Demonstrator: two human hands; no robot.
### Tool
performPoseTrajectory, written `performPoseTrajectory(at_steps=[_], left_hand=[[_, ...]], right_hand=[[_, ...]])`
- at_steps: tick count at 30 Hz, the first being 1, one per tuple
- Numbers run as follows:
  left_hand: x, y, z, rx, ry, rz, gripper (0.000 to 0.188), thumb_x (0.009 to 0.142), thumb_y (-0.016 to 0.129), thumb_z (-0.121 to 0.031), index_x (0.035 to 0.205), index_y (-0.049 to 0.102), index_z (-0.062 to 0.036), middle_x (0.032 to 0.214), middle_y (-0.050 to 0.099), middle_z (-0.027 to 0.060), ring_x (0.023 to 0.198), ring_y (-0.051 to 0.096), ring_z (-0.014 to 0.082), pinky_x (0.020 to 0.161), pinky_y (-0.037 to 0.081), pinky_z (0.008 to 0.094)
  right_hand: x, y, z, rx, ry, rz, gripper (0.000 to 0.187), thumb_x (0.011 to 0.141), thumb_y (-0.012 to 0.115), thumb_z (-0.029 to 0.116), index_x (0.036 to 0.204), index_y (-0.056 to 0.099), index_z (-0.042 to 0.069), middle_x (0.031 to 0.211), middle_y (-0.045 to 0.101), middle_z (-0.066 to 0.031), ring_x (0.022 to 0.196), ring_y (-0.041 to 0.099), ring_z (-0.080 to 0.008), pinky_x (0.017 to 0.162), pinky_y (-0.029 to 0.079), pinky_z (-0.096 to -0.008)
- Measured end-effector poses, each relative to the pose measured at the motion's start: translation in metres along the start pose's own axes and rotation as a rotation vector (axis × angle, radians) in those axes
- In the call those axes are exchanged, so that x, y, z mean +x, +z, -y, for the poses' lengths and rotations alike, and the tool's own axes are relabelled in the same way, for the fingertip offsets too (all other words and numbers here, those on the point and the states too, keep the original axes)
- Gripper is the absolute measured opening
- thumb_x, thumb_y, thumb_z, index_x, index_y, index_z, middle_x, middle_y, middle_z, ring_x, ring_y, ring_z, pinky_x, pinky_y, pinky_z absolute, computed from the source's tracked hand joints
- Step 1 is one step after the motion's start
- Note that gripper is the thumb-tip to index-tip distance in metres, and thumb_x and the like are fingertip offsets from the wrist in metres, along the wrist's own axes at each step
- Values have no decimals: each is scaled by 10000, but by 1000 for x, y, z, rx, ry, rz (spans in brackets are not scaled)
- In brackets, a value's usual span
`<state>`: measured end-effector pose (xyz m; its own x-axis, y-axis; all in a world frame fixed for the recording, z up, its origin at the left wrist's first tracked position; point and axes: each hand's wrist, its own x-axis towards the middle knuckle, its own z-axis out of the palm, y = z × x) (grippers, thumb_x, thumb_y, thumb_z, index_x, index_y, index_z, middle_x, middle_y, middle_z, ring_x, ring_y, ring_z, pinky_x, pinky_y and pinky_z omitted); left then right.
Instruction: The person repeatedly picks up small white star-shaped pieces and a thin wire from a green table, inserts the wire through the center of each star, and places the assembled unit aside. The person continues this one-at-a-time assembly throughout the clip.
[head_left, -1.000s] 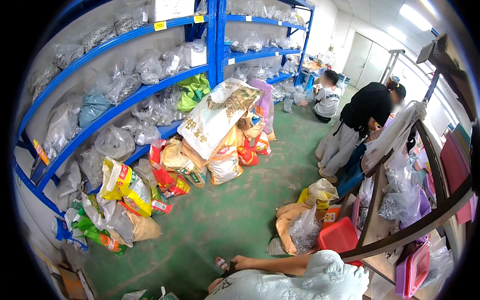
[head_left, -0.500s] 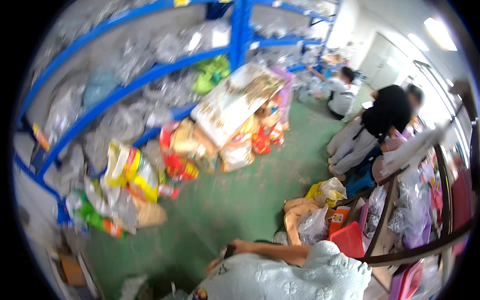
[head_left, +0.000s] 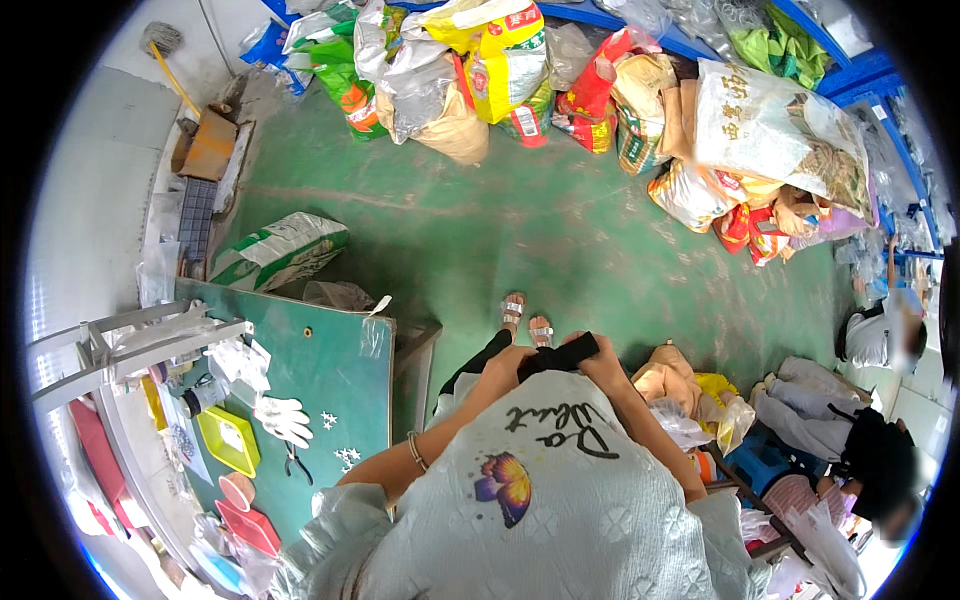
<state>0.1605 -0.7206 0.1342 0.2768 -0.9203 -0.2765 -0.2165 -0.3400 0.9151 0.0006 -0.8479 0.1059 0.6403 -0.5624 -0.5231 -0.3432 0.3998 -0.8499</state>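
Both hands are at my waist, in front of the light blue top (head_left: 560, 480) with a butterfly print. A black fabric band (head_left: 560, 357) stretches between them; whether it is a waistband or a loose strap I cannot tell. My left hand (head_left: 506, 370) is closed on its left end, with the fingers partly hidden. At the other end, my right hand (head_left: 602, 362) grips the band with bent fingers. Below, my sandalled feet (head_left: 513, 312) stand on the green floor.
A green-topped table (head_left: 350, 400) on the left bears white gloves (head_left: 284, 420), pliers (head_left: 297, 466), a yellow tray (head_left: 228, 441) and small star shapes (head_left: 347, 458). Filled sacks (head_left: 505, 60) line the far side. A bent-over person (head_left: 880, 460) and a seated person (head_left: 868, 335) are at right.
My view has swung left and down, bringing the table and both forearms into sight. The hands, partly hidden before, now show at my waist with the black band between them.
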Motion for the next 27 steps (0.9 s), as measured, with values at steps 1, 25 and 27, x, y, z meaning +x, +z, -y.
performPoseTrajectory(at_steps=[1, 25, 27], left_hand=[[2, 5, 1, 38, 109, -56, 379, 698, 694, -134, 1030, 549, -21, 876, 576, 167, 808, 586, 337, 699, 479, 359], [-45, -57, 25, 166, -145, 40, 110, 760, 620, -95, 846, 604, -29, 692, 618, 63, 637, 585, 137, 592, 455, 266], [-39, -48, 22, 167, -219, -18, 114, 752, 623, -95, 842, 602, -28, 688, 617, 65, 634, 585, 139, 590, 456, 269]], right_hand=[[0, -3, 0, -33, 54, 13, 151, 682, 548, -38, 831, 573, -37, 695, 551, 6, 677, 510, -82, 607, 425, -247], [-12, -38, -76, -446, -317, -274, 265, 695, 638, 181, 757, 580, -70, 735, 573, -220, 855, 554, -385, 767, 419, -410], [-24, -41, -78, -408, -245, -242, 294, 673, 637, 179, 773, 560, -86, 761, 546, -262, 912, 520, -413, 807, 392, -434]])
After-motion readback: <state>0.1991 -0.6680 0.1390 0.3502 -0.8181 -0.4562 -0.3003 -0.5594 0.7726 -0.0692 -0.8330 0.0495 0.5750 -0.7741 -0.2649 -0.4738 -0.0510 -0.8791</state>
